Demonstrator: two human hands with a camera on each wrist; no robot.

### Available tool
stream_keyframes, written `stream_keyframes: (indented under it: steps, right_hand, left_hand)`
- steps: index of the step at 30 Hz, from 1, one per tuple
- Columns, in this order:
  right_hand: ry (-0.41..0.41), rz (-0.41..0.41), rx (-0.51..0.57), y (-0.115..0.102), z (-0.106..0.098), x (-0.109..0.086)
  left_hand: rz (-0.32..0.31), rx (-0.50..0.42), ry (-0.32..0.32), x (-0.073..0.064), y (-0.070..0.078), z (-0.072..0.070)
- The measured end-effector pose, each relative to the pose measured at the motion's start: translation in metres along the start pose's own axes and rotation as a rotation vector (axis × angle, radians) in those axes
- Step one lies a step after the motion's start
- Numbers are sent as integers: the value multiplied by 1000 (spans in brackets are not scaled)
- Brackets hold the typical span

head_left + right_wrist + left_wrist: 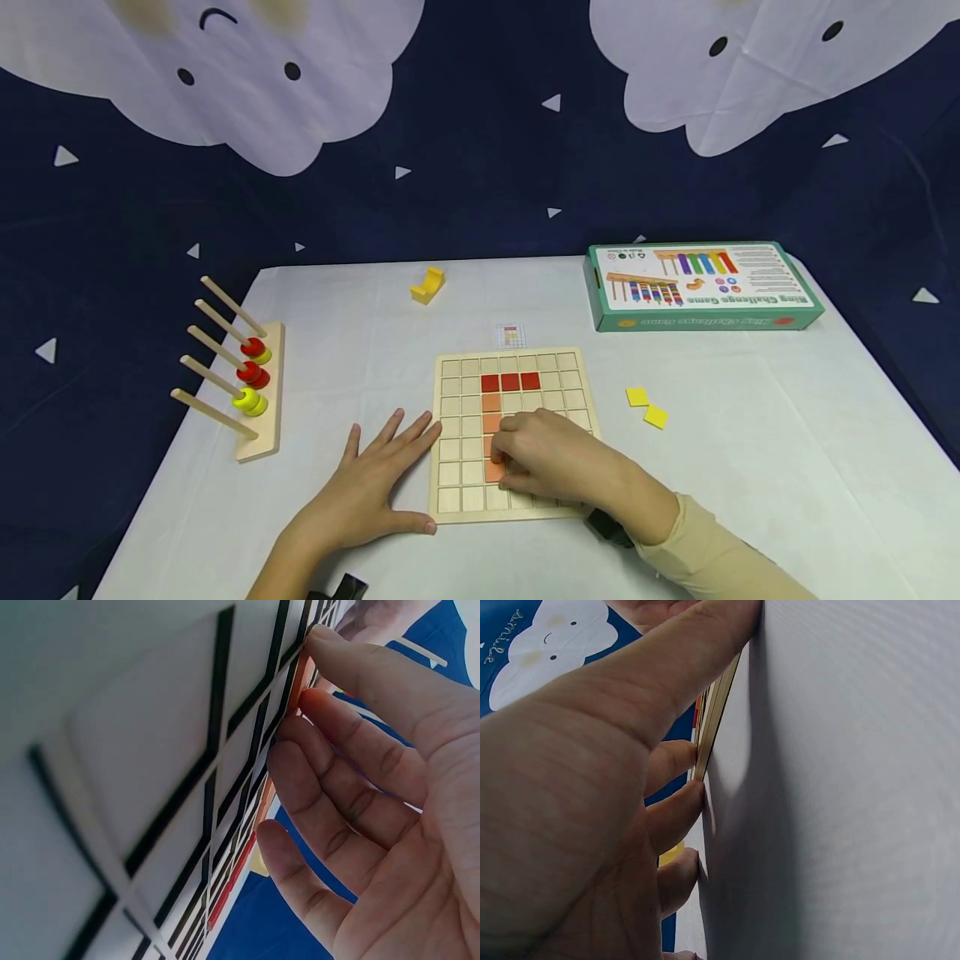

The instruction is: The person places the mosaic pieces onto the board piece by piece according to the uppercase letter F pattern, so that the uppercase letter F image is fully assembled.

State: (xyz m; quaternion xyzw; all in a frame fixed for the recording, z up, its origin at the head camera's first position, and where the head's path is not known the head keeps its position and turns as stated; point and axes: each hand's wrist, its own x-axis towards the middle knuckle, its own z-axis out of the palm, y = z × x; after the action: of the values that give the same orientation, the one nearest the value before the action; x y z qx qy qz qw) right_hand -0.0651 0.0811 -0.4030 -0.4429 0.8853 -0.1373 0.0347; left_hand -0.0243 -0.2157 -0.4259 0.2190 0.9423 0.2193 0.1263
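A wooden grid board [510,518] lies on the white table in the head view. Three red tiles [510,382] sit in a row near its far side, and a column of orange tiles runs from below the leftmost one towards the person. My right hand [558,454] is over the board, thumb and index finger pinching the lowest orange tile [493,472] at its cell. In the right wrist view, those fingertips [313,700] are at the tile's edges. My left hand [367,492] lies spread on the table, with fingertips [694,793] against the board's left edge.
Two yellow tiles [646,407] lie right of the board. Beyond it are a small pattern card [512,336], a yellow curved block [428,286] and a green game box [705,321]. A peg stand [272,392] with red and yellow rings stands at left.
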Motion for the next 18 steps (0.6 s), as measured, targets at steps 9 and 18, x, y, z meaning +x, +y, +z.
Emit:
stream_keyframes:
  steps: [9, 18]
  right_hand:
    - [20, -13, -10, -1, 0, 1]
    - [24, 47, 64, 12, -11, -10]
  left_hand:
    - [9, 2, 7, 0, 0, 0]
    - [2, 8, -1, 1, 0, 1]
